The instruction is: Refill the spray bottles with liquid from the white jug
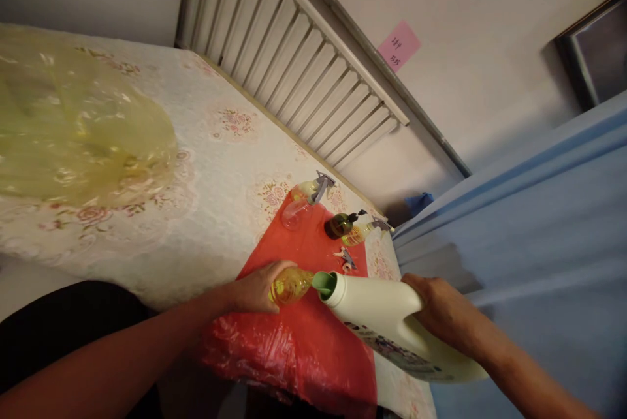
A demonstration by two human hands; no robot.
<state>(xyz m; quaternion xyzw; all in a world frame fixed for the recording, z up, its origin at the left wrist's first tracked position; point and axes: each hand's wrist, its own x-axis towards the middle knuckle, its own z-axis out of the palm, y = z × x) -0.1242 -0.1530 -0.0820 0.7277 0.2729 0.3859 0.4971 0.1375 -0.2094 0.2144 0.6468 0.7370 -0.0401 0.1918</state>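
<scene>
My left hand point(259, 285) is wrapped round a clear spray bottle body point(292, 284) with yellow liquid in it and no trigger head on it. With my right hand point(443, 308) I grip the handle of a large pale detergent jug point(377, 298), which is tilted. The jug's green pouring spout point(323, 282) is at the bottle's mouth; whether they touch, I cannot tell. A loose trigger sprayer head point(347, 259) lies on the red plastic sheet point(313, 341) beyond the bottle.
Several bottles stand at the sheet's far end: a clear spray bottle point(296, 213), a dark pump bottle point(337, 226) and a yellow one point(356, 234). A yellow plastic bag point(83, 125) covers the left of the flowered tablecloth point(220, 177). A radiator point(294, 60) and blue curtain point(539, 230) border the table.
</scene>
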